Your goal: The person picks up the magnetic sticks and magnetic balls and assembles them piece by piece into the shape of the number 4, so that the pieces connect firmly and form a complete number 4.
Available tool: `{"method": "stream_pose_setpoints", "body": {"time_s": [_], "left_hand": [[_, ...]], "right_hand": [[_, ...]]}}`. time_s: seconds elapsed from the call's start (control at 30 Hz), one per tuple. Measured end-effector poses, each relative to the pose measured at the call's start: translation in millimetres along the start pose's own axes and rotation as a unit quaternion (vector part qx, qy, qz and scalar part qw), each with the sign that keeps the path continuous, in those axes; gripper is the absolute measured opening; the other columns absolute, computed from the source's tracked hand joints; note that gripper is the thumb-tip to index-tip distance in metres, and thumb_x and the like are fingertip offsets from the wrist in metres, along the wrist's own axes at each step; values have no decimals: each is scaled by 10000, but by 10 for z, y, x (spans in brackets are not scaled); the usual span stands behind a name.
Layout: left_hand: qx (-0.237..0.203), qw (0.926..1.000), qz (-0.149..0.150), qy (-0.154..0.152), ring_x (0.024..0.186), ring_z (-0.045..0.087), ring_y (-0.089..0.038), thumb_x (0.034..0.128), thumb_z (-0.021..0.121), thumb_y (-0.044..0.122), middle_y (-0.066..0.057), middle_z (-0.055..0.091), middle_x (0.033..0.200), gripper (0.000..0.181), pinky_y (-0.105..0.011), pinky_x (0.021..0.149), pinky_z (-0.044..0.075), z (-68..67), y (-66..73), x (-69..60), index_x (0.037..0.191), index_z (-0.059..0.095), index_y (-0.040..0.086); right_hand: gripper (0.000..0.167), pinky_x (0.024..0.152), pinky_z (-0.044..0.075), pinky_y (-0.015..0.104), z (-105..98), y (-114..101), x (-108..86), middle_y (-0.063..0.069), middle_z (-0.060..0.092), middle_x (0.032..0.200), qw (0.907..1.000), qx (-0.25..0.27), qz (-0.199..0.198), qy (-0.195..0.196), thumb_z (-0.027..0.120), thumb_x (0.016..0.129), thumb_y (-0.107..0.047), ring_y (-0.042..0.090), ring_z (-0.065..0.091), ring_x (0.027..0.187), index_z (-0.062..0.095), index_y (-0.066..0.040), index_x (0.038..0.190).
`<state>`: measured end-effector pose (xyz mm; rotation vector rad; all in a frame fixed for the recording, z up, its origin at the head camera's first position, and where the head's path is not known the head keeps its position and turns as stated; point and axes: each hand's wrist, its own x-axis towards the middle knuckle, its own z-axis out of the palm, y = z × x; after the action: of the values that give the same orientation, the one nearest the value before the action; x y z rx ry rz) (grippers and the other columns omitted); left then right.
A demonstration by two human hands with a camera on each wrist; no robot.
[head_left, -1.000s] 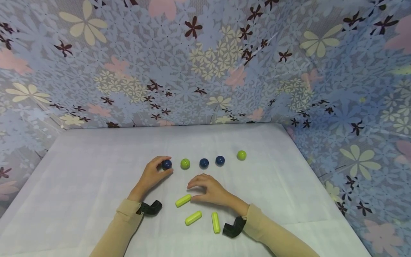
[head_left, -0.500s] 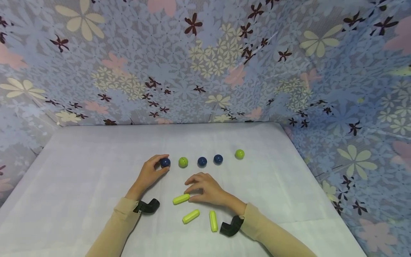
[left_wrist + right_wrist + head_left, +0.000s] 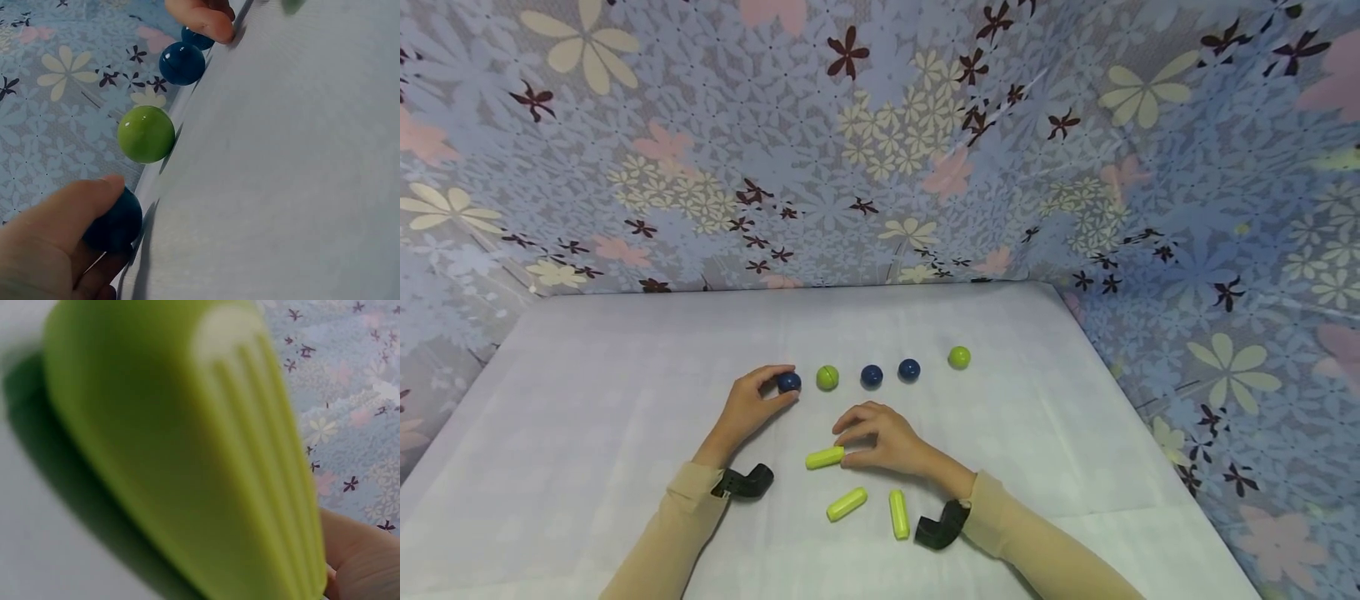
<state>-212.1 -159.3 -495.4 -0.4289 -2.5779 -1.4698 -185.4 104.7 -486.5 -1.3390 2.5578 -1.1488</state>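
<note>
The left hand (image 3: 751, 408) pinches a dark blue ball (image 3: 789, 382) between bent thumb and fingers; if that pinch slackens on the glossy surface, the ball could roll into the seamed green ball (image 3: 827, 377) just beside it. The right hand (image 3: 887, 442), partly curled, grips a lime stick (image 3: 823, 457) by the end facing the right edge of the desk (image 3: 1075, 417); how firmly cannot be told. Held only there, the stick could swivel or drop. Toward the near edge lie a second stick (image 3: 847, 504) and a third stick (image 3: 899, 514), which a low forearm could knock. Toward the far right corner, two blue balls (image 3: 872, 376) and another green ball (image 3: 959, 357) might roll if bumped.
</note>
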Motion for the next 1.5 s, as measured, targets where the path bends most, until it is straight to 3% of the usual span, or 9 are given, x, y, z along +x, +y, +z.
{"method": "stream_pose_setpoints", "body": {"time_s": [0.13, 0.27, 0.37, 0.6, 0.93, 1.2, 1.5], "left_hand": [[-91, 9999, -28, 60, 1103, 613, -306, 813, 746, 121, -176, 660, 1191, 407, -466, 963, 483, -27, 20, -12, 1191, 641, 14], [-167, 9998, -48, -11, 988, 624, -205, 807, 759, 159, -150, 688, 1123, 391, -332, 876, 520, -29, 3, -34, 1166, 660, 41], [-290, 9995, 36, -84, 875, 601, -110, 797, 770, 171, -138, 708, 1039, 374, -230, 786, 502, -27, -15, -52, 1136, 675, 45], [-759, 9951, 158, -609, 753, 568, -39, 773, 787, 135, -123, 695, 918, 332, -180, 704, 489, -18, -15, -52, 1070, 681, 30], [-1565, 9804, 204, -1175, 833, 617, -46, 776, 762, 48, -197, 641, 997, 324, -186, 788, 543, 99, 76, -52, 1060, 625, -26], [-1542, 9802, 174, -1228, 823, 623, -36, 776, 762, 36, -205, 649, 981, 322, -174, 793, 542, 166, 108, -63, 1054, 618, -42], [-1484, 9789, 168, -1396, 811, 637, -37, 771, 774, 64, -195, 666, 973, 329, -192, 792, 551, 139, 110, -63, 1050, 626, -29]], "right_hand": [[221, 945, 446, 287, 7, 16, 9, -1, 699, 1070, 9994, 326, 27, 120, 788, 771, -197, 150, 592, 1050, 755, -118, 975], [226, 923, 463, 267, 20, 27, 25, 52, 711, 1049, 9964, 794, 148, 270, 784, 766, -119, 181, 611, 1019, 744, -64, 982], [234, 914, 485, 261, 24, 43, 30, 97, 709, 1040, 9895, 1336, 402, 369, 778, 761, -70, 175, 618, 1010, 736, -26, 986], [213, 866, 519, 311, -59, 84, 17, 118, 702, 1019, 9718, 2094, 906, 591, 750, 800, -84, 63, 609, 965, 732, -29, 1005], [221, 923, 457, 247, -144, 215, -6, 125, 696, 1032, 9664, 1980, 1309, 986, 756, 786, -59, 51, 592, 977, 729, -23, 1003], [213, 929, 461, 235, -274, 6, 0, 187, 689, 1024, 9644, 1974, 1489, 935, 733, 798, -30, 23, 584, 956, 713, 43, 997], [215, 925, 485, 270, -276, -1, 16, 181, 684, 1036, 9655, 1968, 1491, 826, 734, 795, -27, 17, 579, 955, 717, 35, 1000]]}}
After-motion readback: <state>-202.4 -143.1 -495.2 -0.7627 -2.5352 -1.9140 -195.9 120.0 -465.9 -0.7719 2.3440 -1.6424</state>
